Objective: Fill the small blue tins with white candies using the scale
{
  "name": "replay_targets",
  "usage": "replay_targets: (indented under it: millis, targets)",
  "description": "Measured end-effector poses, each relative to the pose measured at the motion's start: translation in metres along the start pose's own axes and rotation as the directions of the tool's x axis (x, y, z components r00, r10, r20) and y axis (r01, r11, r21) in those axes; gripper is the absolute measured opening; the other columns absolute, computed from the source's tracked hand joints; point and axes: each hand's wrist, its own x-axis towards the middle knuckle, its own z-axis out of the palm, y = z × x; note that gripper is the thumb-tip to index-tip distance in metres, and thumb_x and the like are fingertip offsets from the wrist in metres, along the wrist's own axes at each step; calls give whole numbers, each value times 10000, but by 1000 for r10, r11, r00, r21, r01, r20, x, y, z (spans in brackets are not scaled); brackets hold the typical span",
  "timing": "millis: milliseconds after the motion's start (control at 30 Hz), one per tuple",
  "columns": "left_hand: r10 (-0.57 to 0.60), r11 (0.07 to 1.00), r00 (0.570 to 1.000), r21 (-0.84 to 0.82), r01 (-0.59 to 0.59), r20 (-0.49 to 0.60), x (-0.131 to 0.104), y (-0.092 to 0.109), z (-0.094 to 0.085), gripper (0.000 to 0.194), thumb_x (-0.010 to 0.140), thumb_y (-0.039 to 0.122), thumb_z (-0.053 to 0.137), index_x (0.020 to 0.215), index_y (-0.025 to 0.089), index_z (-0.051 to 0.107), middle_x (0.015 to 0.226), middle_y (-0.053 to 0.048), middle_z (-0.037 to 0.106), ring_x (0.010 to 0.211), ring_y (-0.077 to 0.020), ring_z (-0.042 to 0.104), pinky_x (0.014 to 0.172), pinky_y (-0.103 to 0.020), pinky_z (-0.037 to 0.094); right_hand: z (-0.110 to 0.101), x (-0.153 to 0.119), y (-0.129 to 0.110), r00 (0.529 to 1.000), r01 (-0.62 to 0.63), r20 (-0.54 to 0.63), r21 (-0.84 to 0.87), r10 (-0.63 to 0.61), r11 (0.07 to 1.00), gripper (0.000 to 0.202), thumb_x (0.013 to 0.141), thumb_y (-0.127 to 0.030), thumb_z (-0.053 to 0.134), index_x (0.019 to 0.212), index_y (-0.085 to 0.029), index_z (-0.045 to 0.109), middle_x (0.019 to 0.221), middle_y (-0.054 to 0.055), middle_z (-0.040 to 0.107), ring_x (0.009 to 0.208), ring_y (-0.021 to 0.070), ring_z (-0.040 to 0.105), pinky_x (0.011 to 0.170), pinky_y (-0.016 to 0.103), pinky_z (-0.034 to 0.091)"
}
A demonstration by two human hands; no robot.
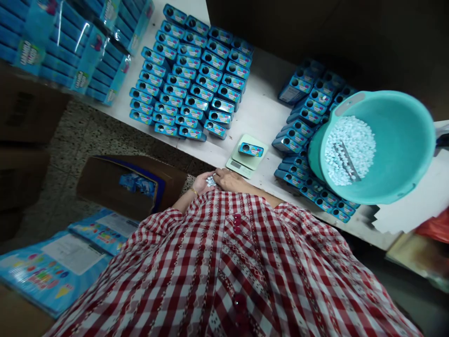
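My left hand (200,183) is cupped palm up in front of my body, holding a small heap of pale blue candies (211,181). Curled over the edge of that palm is my right hand (229,180). Its fingertips reach the candies, and what they pinch is hidden. Just beyond my hands a pale green kitchen scale (241,172) lies on the table. One small blue box (251,149) with a round dark hole in its top face rests on the scale's platform.
Rows of similar blue boxes (189,89) stand left of the scale, more boxes (298,135) to its right. A turquoise tub (403,140) holds many candies and a clear ruler-like strip (345,159). Wrapped packs (70,51), an open carton (98,187) and blue printed packages (45,276) are leftward.
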Motion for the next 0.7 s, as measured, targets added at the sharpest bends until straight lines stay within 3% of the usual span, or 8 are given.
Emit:
replay_targets:
  millis: [133, 300, 367, 433, 500, 567, 633, 700]
  targets:
    - [-4, 1000, 1000, 2, 4, 22, -1, -1, 2, 351, 882, 137, 373, 709, 99, 676, 387, -13, 514, 350, -137, 494, 520, -285, 496, -5, -4, -1, 1000, 1, 1, -4, -1, 1000, 262, 936, -186, 350, 1123, -142, 528, 1162, 135, 519, 1031, 238, 508, 702, 320, 503]
    - [-15, 1000, 999, -18, 15, 39, 0, -1, 4, 315, 875, 132, 386, 769, 84, 678, 461, -38, 584, 459, -161, 592, 612, -297, 530, -1, -6, 2, 1000, -7, -21, -7, 7, 1000, 274, 923, -141, 341, 1114, -117, 536, 1130, 152, 532, 1019, 241, 518, 711, 328, 502]
    - [-18, 999, 996, -31, 21, 89, -1, 1, 10, 311, 877, 133, 380, 802, 79, 677, 506, -52, 617, 514, -169, 625, 640, -302, 540, 3, -8, 6, 996, 0, -85, 26, 2, 1000, 265, 913, -116, 353, 1094, -114, 546, 1123, 149, 540, 1003, 223, 530, 723, 315, 498]
    - [-5, 999, 986, -46, 12, 166, -2, 4, 20, 306, 873, 120, 375, 802, 72, 670, 567, -72, 650, 560, -166, 644, 673, -304, 546, 7, -13, 16, 975, 2, -222, 90, 18, 996, 236, 903, -120, 392, 1070, -122, 558, 1109, 139, 554, 980, 202, 540, 753, 306, 496]
    - [38, 997, 971, -67, -23, 237, -4, 9, 34, 292, 863, 103, 382, 789, 68, 662, 631, -84, 676, 599, -156, 653, 714, -304, 545, 8, -20, 30, 907, -2, -414, 180, 77, 984, 197, 891, -147, 441, 1034, -139, 575, 1068, 122, 574, 954, 187, 550, 788, 304, 497]
    - [96, 994, 952, -85, -74, 290, -5, 14, 48, 277, 854, 100, 394, 793, 61, 661, 693, -96, 695, 659, -156, 666, 750, -306, 541, 4, -27, 47, 789, 3, -592, 272, 165, 962, 162, 869, -155, 478, 982, -166, 594, 997, 95, 594, 930, 176, 561, 809, 302, 497]
    - [128, 991, 935, -86, -106, 331, -4, 19, 61, 272, 847, 106, 402, 803, 54, 665, 761, -119, 708, 749, -176, 679, 779, -314, 536, -2, -32, 65, 677, -1, -695, 327, 242, 945, 151, 839, -137, 499, 931, -190, 607, 928, 66, 603, 900, 168, 572, 799, 293, 499]
    - [135, 990, 922, -80, -113, 362, 0, 22, 69, 264, 837, 113, 413, 820, 50, 669, 825, -142, 712, 848, -201, 680, 814, -325, 529, -7, -34, 81, 631, -33, -725, 332, 278, 943, 152, 821, -130, 506, 898, -201, 617, 895, 53, 606, 869, 164, 578, 780, 286, 499]
